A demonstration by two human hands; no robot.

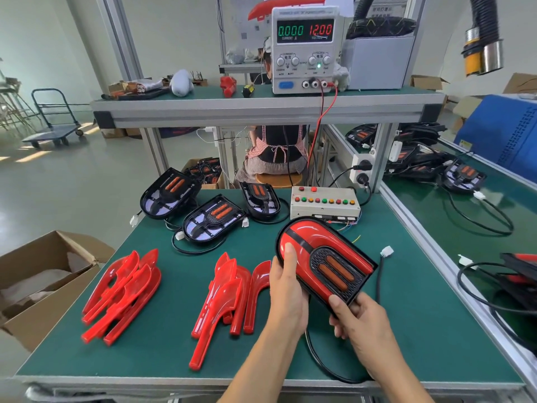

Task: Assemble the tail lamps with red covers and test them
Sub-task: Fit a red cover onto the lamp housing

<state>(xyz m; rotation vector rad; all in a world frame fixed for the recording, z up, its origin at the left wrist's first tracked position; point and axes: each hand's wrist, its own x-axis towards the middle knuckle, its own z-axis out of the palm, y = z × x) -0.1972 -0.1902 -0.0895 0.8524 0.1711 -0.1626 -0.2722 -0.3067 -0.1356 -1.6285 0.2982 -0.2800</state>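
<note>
A tail lamp (pixel 322 257) with its red cover fitted is held tilted above the green mat. My left hand (pixel 286 289) grips its left edge, thumb pressed on the red cover. My right hand (pixel 357 318) grips the lamp's near corner from below. The lamp's black cable ends in a white connector (pixel 386 252) lying loose on the mat. Two piles of loose red covers lie on the mat, one pile (pixel 123 295) at the left and another (pixel 229 298) in the middle. Three uncovered black lamp bases (pixel 213 219) sit at the back of the mat.
A test box with coloured buttons (pixel 324 202) stands behind the lamp. The power supply (pixel 305 48) on the upper shelf reads 0.000 A and 12.00 V. An open cardboard box (pixel 43 283) sits at the left. More lamps (pixel 462 175) and cables cover the right bench. A person sits beyond the bench.
</note>
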